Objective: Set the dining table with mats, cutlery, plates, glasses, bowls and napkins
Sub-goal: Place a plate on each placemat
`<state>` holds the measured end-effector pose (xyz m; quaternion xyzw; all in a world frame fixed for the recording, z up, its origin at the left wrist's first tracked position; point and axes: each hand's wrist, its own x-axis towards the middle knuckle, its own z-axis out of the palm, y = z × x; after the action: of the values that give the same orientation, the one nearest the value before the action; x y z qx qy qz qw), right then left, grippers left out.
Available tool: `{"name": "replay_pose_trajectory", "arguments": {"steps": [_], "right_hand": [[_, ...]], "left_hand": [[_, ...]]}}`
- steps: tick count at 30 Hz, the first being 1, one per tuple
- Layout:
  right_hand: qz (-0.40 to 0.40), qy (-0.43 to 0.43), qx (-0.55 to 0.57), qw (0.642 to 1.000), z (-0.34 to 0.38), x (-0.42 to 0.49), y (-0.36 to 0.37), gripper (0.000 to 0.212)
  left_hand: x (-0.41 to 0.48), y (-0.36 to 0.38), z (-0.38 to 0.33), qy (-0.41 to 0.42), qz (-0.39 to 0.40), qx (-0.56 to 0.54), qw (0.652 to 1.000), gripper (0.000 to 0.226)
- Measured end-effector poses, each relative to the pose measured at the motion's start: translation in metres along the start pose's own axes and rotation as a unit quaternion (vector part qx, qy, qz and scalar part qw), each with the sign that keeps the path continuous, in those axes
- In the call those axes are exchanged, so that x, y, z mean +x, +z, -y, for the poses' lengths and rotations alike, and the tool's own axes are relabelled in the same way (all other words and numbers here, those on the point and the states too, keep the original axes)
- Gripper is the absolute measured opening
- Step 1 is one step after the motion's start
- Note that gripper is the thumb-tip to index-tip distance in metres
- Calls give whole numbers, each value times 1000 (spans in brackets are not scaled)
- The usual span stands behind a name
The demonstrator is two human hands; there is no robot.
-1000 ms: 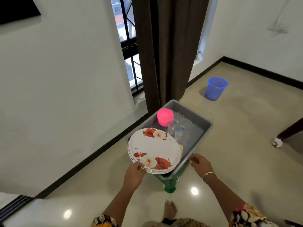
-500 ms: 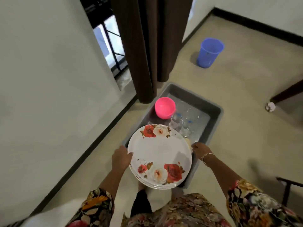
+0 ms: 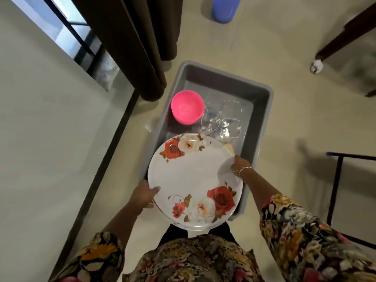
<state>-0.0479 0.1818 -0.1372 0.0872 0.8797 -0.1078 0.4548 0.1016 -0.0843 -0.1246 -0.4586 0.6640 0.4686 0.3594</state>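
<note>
Two hands hold a stack of floral plates (image 3: 193, 176) at lower centre of the frame, over the near end of a grey tub (image 3: 262, 110). Left hand (image 3: 144, 193): thumb over the rim, fingers curled beneath. Right hand (image 3: 237, 165): gripping the opposite rim. Farther in, the tub contains a pink bowl (image 3: 187, 106) and clear glasses (image 3: 221, 117). Blue bucket (image 3: 222, 11): top edge.

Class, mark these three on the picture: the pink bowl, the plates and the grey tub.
bowl (image 3: 187, 107): head view, on its pink inside.
plates (image 3: 193, 176): head view, on the bare white middle of the top plate.
tub (image 3: 223, 80): head view, on the inner face of its far wall.
</note>
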Motion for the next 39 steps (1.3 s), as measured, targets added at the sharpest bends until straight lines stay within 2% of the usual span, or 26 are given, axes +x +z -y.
{"name": "replay_pose_trajectory", "arguments": {"steps": [8, 14, 19, 26, 30, 34, 39], "right_hand": [[-1, 43, 59, 997, 1, 8, 9, 40], [-47, 56, 58, 996, -8, -10, 6, 31], [-76, 33, 97, 992, -25, -52, 1, 33], [-142, 16, 219, 965, -56, -129, -20, 20], [-176, 3, 289, 941, -95, -173, -43, 24], [-207, 11, 366, 907, -154, -219, -56, 25], [-275, 33, 430, 859, -251, -283, -61, 25]], "left_hand": [[-7, -2, 0, 13, 65, -115, 991, 40], [-23, -8, 7, -8, 69, -132, 989, 47], [-54, -19, 17, 24, 73, -104, 992, 47], [-121, -29, -8, 121, 59, -47, 990, 35], [-162, -12, -30, 171, 58, -59, 982, 37], [-205, 27, -52, 264, 73, -47, 961, 40], [-268, 112, -60, 356, 85, -78, 927, 47]]}}
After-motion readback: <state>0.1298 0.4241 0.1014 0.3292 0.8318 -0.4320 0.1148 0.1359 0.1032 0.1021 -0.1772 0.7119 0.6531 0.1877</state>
